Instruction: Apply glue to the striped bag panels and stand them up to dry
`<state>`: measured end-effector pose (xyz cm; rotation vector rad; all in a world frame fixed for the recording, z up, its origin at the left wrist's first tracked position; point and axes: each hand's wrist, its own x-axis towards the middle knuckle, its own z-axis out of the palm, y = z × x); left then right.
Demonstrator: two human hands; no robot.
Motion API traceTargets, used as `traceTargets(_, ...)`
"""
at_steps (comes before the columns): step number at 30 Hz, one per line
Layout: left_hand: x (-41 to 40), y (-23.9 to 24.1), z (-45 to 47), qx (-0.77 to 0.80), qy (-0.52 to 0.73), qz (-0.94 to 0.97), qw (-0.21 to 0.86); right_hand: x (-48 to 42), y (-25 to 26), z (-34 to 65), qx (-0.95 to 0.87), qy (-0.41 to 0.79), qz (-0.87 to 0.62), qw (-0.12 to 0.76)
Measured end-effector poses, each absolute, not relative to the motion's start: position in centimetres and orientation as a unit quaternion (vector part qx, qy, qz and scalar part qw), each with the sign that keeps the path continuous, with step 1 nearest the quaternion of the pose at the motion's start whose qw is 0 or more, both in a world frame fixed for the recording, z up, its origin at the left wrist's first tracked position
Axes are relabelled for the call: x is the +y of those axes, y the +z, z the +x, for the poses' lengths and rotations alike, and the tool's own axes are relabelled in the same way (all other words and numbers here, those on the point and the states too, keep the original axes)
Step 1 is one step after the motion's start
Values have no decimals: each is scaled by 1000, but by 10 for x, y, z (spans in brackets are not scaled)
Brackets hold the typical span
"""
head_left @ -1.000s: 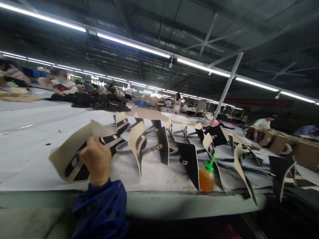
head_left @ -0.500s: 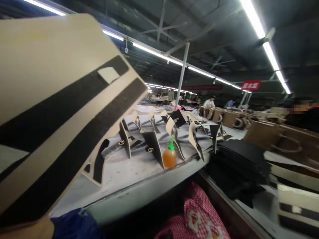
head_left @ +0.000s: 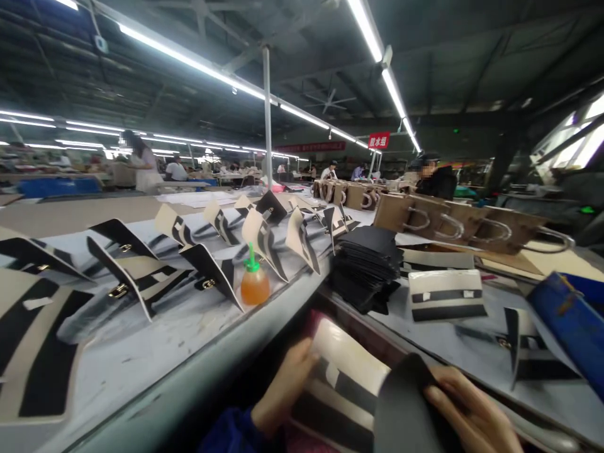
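Note:
Low in the view, over my lap, my left hand grips the left edge of a cream panel with black stripes. My right hand pinches a black leather piece that overlaps the panel's right side. Both hands are closed on their pieces. Just beyond them runs the grey table edge, with an orange glue bottle with a green nozzle standing near it.
Several cream-and-black flap pieces with gold clasps stand bent on the table. A stack of black pieces and a flat striped panel lie to the right. Brown bags line the back. People work at far tables.
The striped panel came off the table, swung past the camera and now sits low in front of me. My view turned right. My right hand has appeared holding a black piece.

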<state>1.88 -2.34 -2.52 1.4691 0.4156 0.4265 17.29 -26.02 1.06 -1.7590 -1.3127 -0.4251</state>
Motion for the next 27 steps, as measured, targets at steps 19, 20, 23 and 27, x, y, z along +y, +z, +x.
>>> traceTargets(19,-11,13,2,140,122,648,739,-183,-12,133,-541,-68,-693,472)
traceTargets(20,-16,22,-2,135,130,646,740,-186,-1,135,-555,-140,-666,478)
traceTargets(23,-34,53,-14,121,161,643,739,-193,34,135,-607,-237,-606,456)
traceTargets(27,-54,77,-25,133,189,667,709,-199,65,128,-636,-292,-593,399)
